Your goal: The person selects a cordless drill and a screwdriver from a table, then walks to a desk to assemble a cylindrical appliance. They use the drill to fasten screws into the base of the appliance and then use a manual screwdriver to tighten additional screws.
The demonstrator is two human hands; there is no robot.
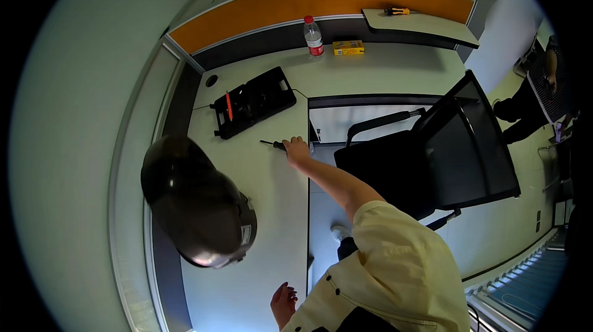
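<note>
My right hand (297,150) is closed around the dark handle of a screwdriver (269,143). The thin shaft points left, just over the pale desk (281,202). Beyond it an opened black plastic tool case (262,100) lies at a slant, with a slim red-orange tool (229,106) across its left part. My left hand (285,302) hovers by the desk's near edge, holding nothing, fingers loosely bent and a little apart. Left of both hands stands a large, glossy, dark rounded object (191,202), somewhat like a helmet; its exact kind is unclear.
A red-capped plastic bottle (314,38) and a small yellow box (348,48) stand at the back. A yellow-black screwdriver (398,11) lies on the raised shelf (426,28). An orange-and-grey partition (259,20) borders the desk. A black mesh chair (463,147) is on my right; another person (537,97) stands farther off.
</note>
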